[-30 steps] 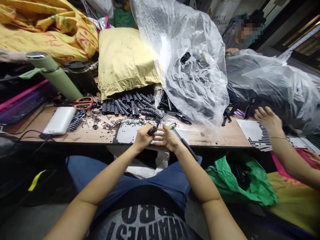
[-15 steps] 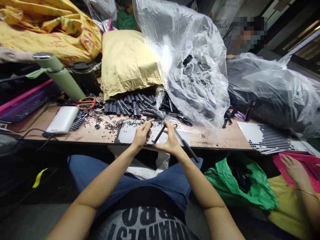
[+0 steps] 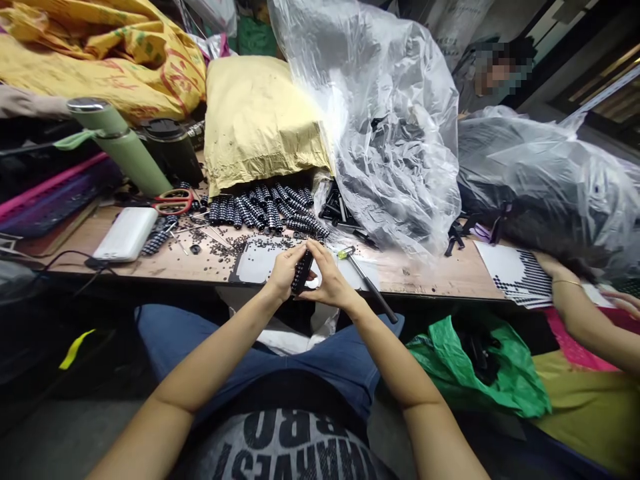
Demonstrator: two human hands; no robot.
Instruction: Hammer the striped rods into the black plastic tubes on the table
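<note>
My left hand and my right hand meet above the front edge of the table. Both are closed on a short black piece with rows of small pale dots; its ends are partly covered by fingers. Beneath the hands lies a white sheet. A tool with a yellow-green head and a long dark handle rests just right of my right hand, its handle sticking out over the edge. Behind the hands is a pile of similar dotted black rolls.
Tiny black bits are scattered left of the sheet. Further left are a white box, red scissors and a green bottle. A yellow sack and clear plastic bag stand behind. At right, a co-worker's arm reaches over dotted sheets.
My right hand has brought the black bar it held against the dotted piece in my left hand. The tool's green head now shows. The co-worker's arm has reached forward onto the table.
</note>
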